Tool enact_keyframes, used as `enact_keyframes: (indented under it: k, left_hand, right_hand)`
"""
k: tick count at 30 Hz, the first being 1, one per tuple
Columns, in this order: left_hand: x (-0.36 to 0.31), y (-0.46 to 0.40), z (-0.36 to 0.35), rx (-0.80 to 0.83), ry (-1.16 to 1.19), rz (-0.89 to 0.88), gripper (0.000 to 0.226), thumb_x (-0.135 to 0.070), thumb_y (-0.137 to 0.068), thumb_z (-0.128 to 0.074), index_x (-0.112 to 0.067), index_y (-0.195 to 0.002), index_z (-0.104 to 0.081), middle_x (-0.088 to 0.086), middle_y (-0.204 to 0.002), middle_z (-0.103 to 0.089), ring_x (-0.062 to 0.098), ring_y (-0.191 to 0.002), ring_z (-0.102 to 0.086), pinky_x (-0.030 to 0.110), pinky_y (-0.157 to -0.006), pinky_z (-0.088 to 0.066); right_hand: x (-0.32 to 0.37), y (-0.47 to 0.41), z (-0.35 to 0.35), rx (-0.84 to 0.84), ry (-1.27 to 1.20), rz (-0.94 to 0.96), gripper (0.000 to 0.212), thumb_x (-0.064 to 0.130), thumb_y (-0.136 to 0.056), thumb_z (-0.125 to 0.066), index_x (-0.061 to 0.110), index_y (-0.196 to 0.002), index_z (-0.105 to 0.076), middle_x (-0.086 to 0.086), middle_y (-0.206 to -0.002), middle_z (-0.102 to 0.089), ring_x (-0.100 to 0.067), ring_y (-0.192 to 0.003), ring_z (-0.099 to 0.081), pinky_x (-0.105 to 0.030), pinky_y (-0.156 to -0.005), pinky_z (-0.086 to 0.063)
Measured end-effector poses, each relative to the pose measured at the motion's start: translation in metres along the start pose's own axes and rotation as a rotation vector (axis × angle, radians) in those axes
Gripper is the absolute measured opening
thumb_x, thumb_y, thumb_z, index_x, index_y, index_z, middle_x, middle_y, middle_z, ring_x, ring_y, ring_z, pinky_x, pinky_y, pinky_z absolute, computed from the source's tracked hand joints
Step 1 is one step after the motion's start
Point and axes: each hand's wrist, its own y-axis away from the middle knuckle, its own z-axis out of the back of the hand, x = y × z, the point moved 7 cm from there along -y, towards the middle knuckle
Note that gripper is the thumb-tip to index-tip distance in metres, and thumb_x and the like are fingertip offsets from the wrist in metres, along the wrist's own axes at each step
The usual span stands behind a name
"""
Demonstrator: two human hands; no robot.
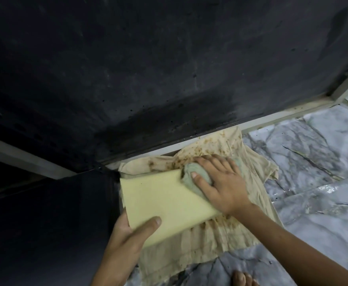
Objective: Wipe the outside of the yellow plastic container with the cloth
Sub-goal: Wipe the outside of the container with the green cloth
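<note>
Two hands are engaged: the yellow plastic container [160,205] is gripped at its near corner by the left hand [125,234], while a bunched green cloth [195,178] is pressed on its far end under the right hand [220,182]. Unwiped surface likely extends leftward and nearer along the long axis. A stained beige sheet [220,234] lies beneath.

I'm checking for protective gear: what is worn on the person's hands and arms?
Nothing that shows. The left hand and right hand are bare: no gloves, rings, watch or bands. Both forearms are bare too, with no sleeve as far as the frame reaches.
</note>
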Motion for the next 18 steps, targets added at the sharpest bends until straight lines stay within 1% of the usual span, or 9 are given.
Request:
enact_keyframes:
  k: [1, 3, 4, 6, 8, 10, 13, 16, 18]
  left_hand:
    - [0.0, 0.0, -0.003, 0.003, -0.01, 0.011, 0.042, -0.002, -0.079, -0.081, -0.016, -0.117, -0.072, 0.002, -0.109, -0.085, 0.021, -0.108, -0.078, 0.036, -0.091, -0.057]
    - [-0.001, -0.002, -0.01, 0.05, -0.046, 0.027, 0.044, -0.016, -0.073, -0.078, -0.017, -0.116, -0.074, 0.0, -0.111, -0.085, 0.021, -0.11, -0.078, 0.041, -0.1, -0.056]
    - [-0.003, -0.003, -0.013, 0.069, -0.066, 0.028, 0.044, -0.018, -0.072, -0.077, -0.018, -0.117, -0.074, 0.0, -0.112, -0.084, 0.02, -0.111, -0.077, 0.043, -0.104, -0.055]
    - [-0.008, -0.009, -0.012, 0.074, -0.091, 0.016, 0.043, -0.019, -0.072, -0.078, -0.018, -0.115, -0.076, 0.0, -0.111, -0.085, 0.019, -0.11, -0.078, 0.044, -0.105, -0.054]
    - [-0.011, -0.011, -0.009, 0.059, -0.087, 0.01, 0.039, -0.017, -0.07, -0.079, -0.019, -0.108, -0.078, 0.0, -0.107, -0.086, 0.019, -0.105, -0.079, 0.041, -0.099, -0.056]
    - [-0.016, -0.016, -0.013, 0.088, -0.097, -0.006, 0.034, -0.015, -0.071, -0.078, -0.02, -0.104, -0.079, 0.001, -0.105, -0.086, 0.018, -0.102, -0.08, 0.04, -0.094, -0.056]
    - [-0.025, -0.014, -0.026, 0.162, -0.156, -0.063, 0.037, -0.011, -0.077, -0.076, -0.02, -0.113, -0.079, 0.007, -0.111, -0.084, 0.023, -0.11, -0.078, 0.046, -0.101, -0.056]
    - [-0.032, -0.01, -0.029, 0.177, -0.187, -0.115, 0.043, -0.009, -0.079, -0.074, -0.019, -0.121, -0.075, 0.006, -0.116, -0.083, 0.02, -0.116, -0.075, 0.04, -0.101, -0.055]
    - [-0.032, -0.007, -0.028, 0.159, -0.18, -0.111, 0.045, -0.011, -0.08, -0.074, -0.018, -0.124, -0.073, 0.005, -0.117, -0.083, 0.017, -0.115, -0.076, 0.038, -0.099, -0.055]
  right_hand:
    - [-0.013, -0.002, 0.002, -0.003, -0.028, -0.063, 0.065, 0.071, -0.09, -0.027, 0.035, -0.137, -0.054, 0.012, -0.141, -0.058, -0.02, -0.14, -0.042, -0.048, -0.117, -0.027]
    - [-0.032, -0.005, 0.007, -0.013, -0.118, -0.202, 0.069, 0.073, -0.087, -0.024, 0.034, -0.136, -0.055, 0.012, -0.145, -0.054, -0.02, -0.145, -0.036, -0.048, -0.118, -0.027]
    - [-0.036, -0.004, 0.007, -0.013, -0.145, -0.251, 0.072, 0.073, -0.086, -0.022, 0.034, -0.138, -0.053, 0.012, -0.15, -0.051, -0.02, -0.148, -0.031, -0.048, -0.121, -0.023]
    - [-0.031, -0.002, 0.003, 0.01, -0.125, -0.278, 0.075, 0.072, -0.086, -0.018, 0.036, -0.144, -0.047, 0.014, -0.158, -0.04, -0.018, -0.153, -0.019, -0.047, -0.125, -0.01]
    - [-0.01, 0.001, -0.002, 0.05, -0.085, -0.223, 0.076, 0.07, -0.086, -0.013, 0.037, -0.15, -0.038, 0.017, -0.162, -0.032, -0.017, -0.155, -0.011, -0.046, -0.125, -0.002]
    - [0.025, -0.001, -0.004, 0.106, -0.093, -0.122, 0.074, 0.068, -0.088, -0.011, 0.039, -0.153, -0.03, 0.018, -0.164, -0.027, -0.015, -0.155, -0.007, -0.045, -0.125, 0.002]
    - [0.096, -0.008, -0.001, 0.201, -0.141, 0.125, 0.066, 0.062, -0.093, -0.012, 0.04, -0.154, -0.028, 0.017, -0.164, -0.028, -0.011, -0.155, -0.005, -0.045, -0.125, 0.002]
    - [0.131, -0.01, 0.0, 0.224, -0.18, 0.314, 0.056, 0.057, -0.1, -0.024, 0.037, -0.152, -0.033, 0.015, -0.158, -0.039, -0.012, -0.151, -0.021, -0.039, -0.124, -0.004]
    - [0.118, -0.01, 0.003, 0.19, -0.163, 0.347, 0.056, 0.061, -0.099, -0.028, 0.038, -0.15, -0.037, 0.015, -0.15, -0.047, -0.011, -0.142, -0.036, -0.037, -0.121, -0.016]
